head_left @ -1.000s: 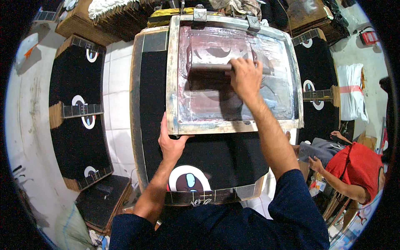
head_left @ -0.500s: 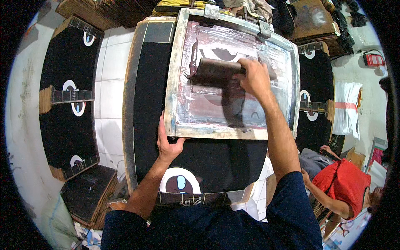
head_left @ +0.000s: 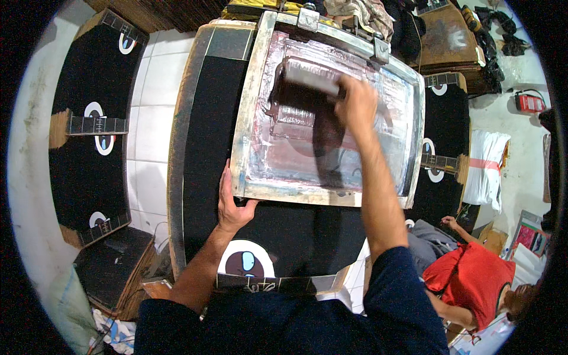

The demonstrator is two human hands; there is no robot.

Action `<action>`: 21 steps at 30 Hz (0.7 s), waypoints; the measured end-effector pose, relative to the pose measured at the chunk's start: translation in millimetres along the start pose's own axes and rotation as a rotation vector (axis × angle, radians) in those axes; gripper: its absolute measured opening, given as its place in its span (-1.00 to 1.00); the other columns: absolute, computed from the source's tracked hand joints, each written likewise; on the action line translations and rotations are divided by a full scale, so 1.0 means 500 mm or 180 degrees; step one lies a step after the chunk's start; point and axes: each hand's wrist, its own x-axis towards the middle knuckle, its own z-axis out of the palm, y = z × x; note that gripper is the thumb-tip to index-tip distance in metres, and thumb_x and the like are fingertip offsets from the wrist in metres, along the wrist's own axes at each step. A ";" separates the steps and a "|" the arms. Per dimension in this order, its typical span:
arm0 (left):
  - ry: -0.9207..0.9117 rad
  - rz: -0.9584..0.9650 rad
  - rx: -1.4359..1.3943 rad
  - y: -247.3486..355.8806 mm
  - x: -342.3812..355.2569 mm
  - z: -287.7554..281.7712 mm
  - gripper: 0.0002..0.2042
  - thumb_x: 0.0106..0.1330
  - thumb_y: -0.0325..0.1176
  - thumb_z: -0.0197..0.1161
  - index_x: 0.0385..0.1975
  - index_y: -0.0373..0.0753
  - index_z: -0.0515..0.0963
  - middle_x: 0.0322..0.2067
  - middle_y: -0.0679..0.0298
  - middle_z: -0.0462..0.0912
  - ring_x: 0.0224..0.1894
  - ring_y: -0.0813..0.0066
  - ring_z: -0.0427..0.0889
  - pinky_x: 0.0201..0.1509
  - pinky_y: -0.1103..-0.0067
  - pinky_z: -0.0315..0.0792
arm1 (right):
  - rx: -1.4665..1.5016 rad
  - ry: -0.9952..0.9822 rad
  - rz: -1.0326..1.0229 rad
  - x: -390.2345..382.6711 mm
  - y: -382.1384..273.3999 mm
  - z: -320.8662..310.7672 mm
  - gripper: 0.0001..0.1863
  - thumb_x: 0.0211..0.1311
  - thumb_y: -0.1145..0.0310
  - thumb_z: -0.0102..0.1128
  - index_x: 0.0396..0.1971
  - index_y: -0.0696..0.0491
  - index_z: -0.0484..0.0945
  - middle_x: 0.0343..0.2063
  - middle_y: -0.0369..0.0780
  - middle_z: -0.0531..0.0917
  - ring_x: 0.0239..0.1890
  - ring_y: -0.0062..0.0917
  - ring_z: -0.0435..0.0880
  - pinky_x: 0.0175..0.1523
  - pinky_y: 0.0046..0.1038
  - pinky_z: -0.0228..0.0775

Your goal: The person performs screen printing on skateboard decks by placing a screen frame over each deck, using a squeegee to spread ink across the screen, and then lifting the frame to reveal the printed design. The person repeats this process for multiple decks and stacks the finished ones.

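Note:
A screen printing frame (head_left: 238, 139) with a pale, ink-stained wooden border lies over black fabric on a long board. My right hand (head_left: 357, 106) is closed around a squeegee (head_left: 310, 80), pressed to the mesh in its upper left part. Wet dark brown ink (head_left: 296, 115) streaks the mesh around the blade. At the frame's near left corner my left hand (head_left: 235, 207) grips the wood, fingers along the side and thumb at the near edge. Closer to me, a printed cartoon eye (head_left: 247, 260) in white, brown and blue shows on the black fabric (head_left: 296, 228).
Metal clamps (head_left: 381, 50) sit on the frame's far edge. Boards with black fabric and printed eyes stand to the left (head_left: 89, 165) and right (head_left: 441, 189). A person in red (head_left: 473, 275) works at lower right. Stacked brown boards (head_left: 452, 41) lie at far right.
My right hand and the squeegee have moved slightly away from me over the mesh. Dark ink now covers the eye shape that showed white before. My left hand keeps its grip on the corner.

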 end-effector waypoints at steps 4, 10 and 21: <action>0.0043 0.0090 0.0039 0.002 0.004 0.000 0.06 0.08 -0.43 0.60 0.52 -0.35 -0.05 0.44 -0.37 0.13 0.49 -0.28 0.22 0.54 0.09 0.21 | 0.0042 -0.0194 0.0016 -0.111 -0.047 -0.041 -0.62 -0.08 0.47 0.53 -0.19 -0.08 0.66 -0.22 -0.30 0.69 -0.05 -0.28 0.62 0.05 -0.20 0.34; 0.0009 0.0070 0.0112 0.008 0.006 -0.004 0.05 0.11 -0.39 0.59 0.51 -0.36 -0.04 0.42 -0.39 0.13 0.48 -0.29 0.23 0.52 0.09 0.23 | -0.0301 -0.0180 -0.0262 0.069 0.037 -0.061 -0.51 0.02 0.37 0.51 0.03 -0.04 0.65 -0.16 -0.05 0.77 -0.06 -0.10 0.74 0.04 -0.11 0.55; 0.0077 0.0155 0.0244 0.020 0.017 -0.004 0.01 0.06 -0.46 0.57 0.49 -0.34 0.02 0.42 -0.38 0.15 0.45 -0.31 0.27 0.49 0.10 0.29 | -0.0330 -0.0491 0.0007 0.301 0.103 0.001 -0.37 0.04 0.12 0.56 0.19 -0.19 0.61 0.06 -0.17 0.71 0.15 -0.16 0.65 0.17 -0.02 0.43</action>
